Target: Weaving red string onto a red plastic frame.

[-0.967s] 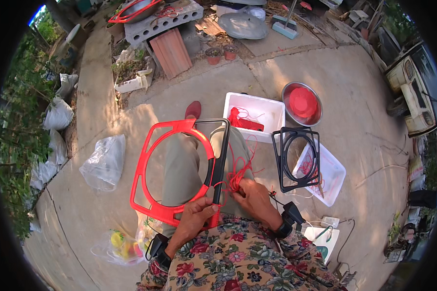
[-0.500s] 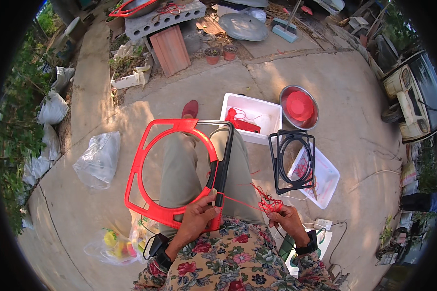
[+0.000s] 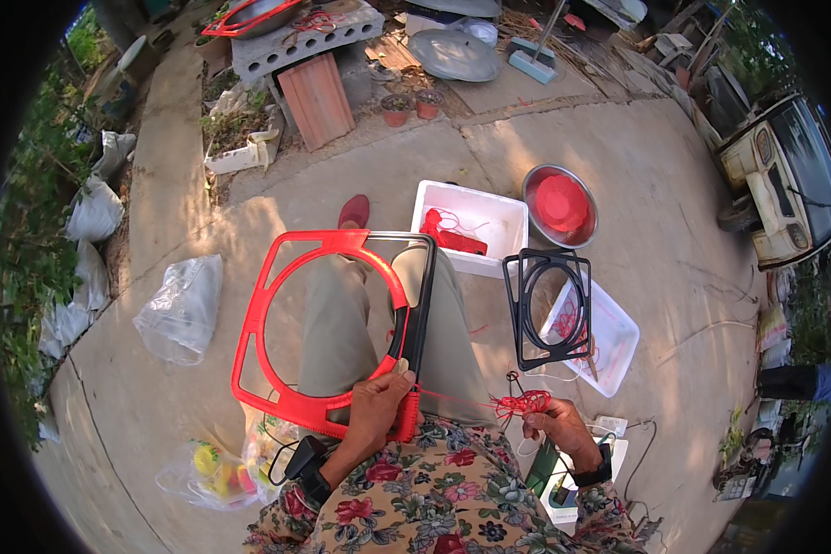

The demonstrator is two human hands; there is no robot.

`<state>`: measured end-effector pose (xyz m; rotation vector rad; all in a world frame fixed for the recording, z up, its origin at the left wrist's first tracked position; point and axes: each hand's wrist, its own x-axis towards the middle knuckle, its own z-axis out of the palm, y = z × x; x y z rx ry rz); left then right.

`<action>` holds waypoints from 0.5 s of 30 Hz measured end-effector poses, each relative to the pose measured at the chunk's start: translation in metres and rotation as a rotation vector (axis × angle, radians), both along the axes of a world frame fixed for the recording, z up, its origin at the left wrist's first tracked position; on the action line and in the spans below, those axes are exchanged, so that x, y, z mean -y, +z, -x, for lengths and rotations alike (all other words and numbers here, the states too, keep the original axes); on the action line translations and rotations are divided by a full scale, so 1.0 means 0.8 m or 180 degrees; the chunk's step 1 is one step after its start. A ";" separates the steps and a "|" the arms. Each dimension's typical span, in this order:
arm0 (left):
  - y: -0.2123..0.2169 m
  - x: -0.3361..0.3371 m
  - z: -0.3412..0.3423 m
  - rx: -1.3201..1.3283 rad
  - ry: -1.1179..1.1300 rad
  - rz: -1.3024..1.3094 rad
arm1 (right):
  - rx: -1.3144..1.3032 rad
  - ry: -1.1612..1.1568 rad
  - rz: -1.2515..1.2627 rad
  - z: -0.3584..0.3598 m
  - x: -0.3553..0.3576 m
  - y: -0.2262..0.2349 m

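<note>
A square frame with a round opening [image 3: 268, 242] lies over my lap. Red cord or strip covers most of it, while its upper right edge and right side show bare black. My left hand [image 3: 376, 408] is closed around the frame's lower right corner. Out to the right, my right hand [image 3: 563, 428] pinches a loose tangled bundle of red cord [image 3: 522, 403]. A thin red strand [image 3: 454, 399] runs nearly straight from the frame beside my left hand to that bundle. My left thumb presses at the black-and-red edge; what lies beneath the fingers is hidden.
Ahead stand a white foam box [image 3: 511, 205] holding red material and a metal basin [image 3: 589, 231] with a red piece. A bare black frame [image 3: 515, 305] leans over a white tray [image 3: 626, 334]. Plastic bags [image 3: 183, 305] lie left; a white-and-green box [image 3: 609, 462] sits beside my right forearm.
My right hand has moved a little right and up with the cord bundle, and the strand is straighter. My left hand keeps its hold on the frame. The whole view has shifted slightly.
</note>
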<state>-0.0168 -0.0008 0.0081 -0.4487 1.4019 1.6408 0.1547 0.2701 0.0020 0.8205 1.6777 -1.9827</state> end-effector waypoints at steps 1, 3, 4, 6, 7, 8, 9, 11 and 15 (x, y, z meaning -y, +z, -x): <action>-0.001 -0.003 0.000 0.0018 -0.0025 0.0101 | -0.0265 -0.0504 0.0097 0.005 -0.001 -0.003; -0.003 -0.003 0.001 0.0026 -0.0056 0.0209 | -0.0431 -0.0795 0.0127 0.020 0.005 -0.018; -0.004 0.000 -0.001 0.0055 -0.0010 0.0114 | -0.0653 -0.1263 0.0607 0.030 0.011 -0.024; -0.006 0.003 -0.004 0.0085 0.0031 0.0033 | -0.1004 -0.1906 0.1486 0.052 0.025 -0.032; -0.007 0.003 -0.006 0.0089 0.0055 -0.0051 | -0.1000 -0.1912 0.1496 0.065 0.036 -0.030; -0.007 0.007 -0.008 0.0088 0.0098 -0.0117 | -0.1025 -0.2456 0.2000 0.080 0.052 -0.024; -0.007 0.008 -0.007 0.0098 0.0080 -0.0119 | -0.1051 -0.3029 0.2463 0.084 0.060 -0.017; -0.006 0.009 -0.005 0.0153 0.0045 -0.0204 | -0.1073 -0.2865 0.3046 0.081 0.057 -0.013; 0.003 0.009 0.001 0.0248 0.0135 -0.0189 | -0.0753 -0.1467 0.2279 0.054 0.041 0.014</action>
